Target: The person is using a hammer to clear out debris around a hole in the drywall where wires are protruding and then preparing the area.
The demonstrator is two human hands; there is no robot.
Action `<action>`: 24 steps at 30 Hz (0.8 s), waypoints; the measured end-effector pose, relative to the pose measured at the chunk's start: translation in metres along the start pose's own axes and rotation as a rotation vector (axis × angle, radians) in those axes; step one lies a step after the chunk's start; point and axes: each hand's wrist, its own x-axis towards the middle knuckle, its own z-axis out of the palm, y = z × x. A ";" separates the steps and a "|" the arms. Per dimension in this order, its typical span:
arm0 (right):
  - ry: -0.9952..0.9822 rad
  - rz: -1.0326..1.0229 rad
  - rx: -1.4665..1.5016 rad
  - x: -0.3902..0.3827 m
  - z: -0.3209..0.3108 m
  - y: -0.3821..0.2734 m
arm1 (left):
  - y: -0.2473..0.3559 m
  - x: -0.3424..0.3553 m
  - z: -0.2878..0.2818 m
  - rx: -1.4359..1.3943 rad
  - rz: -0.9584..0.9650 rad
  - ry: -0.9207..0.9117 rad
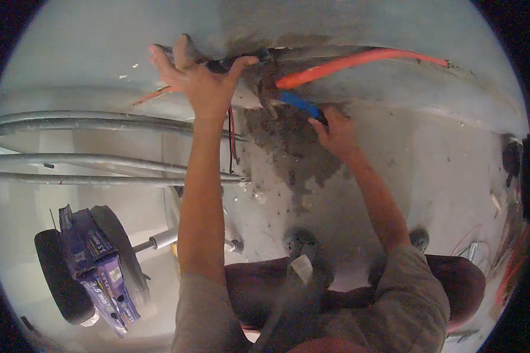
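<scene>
My left hand (203, 79) is raised to the wall with its fingers spread and its thumb stretched out to the right. It rests against a dark piece (221, 63) set in a rough slot in the wall, most of which the hand hides. My right hand (337, 132) grips the blue handle of a hammer (300, 103), whose dark curved head (267, 91) is at the slot, right of my left hand. An orange conduit (347, 66) runs rightward along the slot just above the hammer. Thin red and black wires (232, 141) hang below my left hand.
Several grey metal pipes (100, 159) reach in from the left. Purple boxes (103, 270) sit over a black-wheeled object (56, 276) at lower left. Grey rubble and dust (294, 147) lie below the slot. Cables (512, 265) are bunched at the far right.
</scene>
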 end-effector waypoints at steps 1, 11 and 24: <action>0.003 0.000 0.002 0.001 0.000 -0.002 | 0.003 0.000 0.001 0.029 0.056 0.022; -0.009 0.039 0.041 0.006 -0.005 -0.004 | -0.002 -0.003 -0.007 0.121 0.010 -0.133; -0.124 0.086 0.006 -0.011 0.004 0.001 | -0.005 0.001 -0.003 0.245 0.158 -0.175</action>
